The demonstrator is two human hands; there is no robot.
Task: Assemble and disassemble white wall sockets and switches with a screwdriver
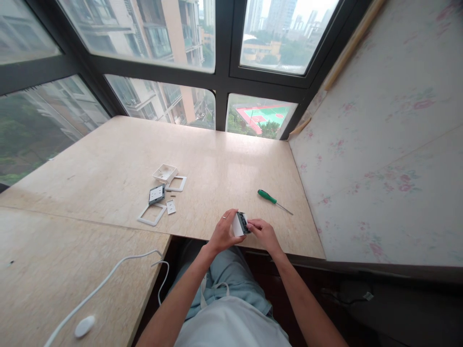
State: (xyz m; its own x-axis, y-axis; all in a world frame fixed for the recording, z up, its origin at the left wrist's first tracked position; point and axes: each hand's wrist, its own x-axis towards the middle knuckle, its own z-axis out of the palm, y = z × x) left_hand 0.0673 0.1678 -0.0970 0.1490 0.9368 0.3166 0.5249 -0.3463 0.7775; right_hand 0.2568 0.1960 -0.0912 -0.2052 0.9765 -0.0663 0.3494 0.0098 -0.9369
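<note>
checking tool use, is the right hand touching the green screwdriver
Apart: the head view shows bare tabletop between the right hand and the green screwdriver; its fingers hold a switch module.

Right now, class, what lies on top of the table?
Green screwdriver, two white frames, white box, switch module. The left hand and right hand cover part of the held switch.

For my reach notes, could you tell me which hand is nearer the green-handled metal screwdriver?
Right: the right hand is just short of the green-handled metal screwdriver; the left hand is farther left.
</note>
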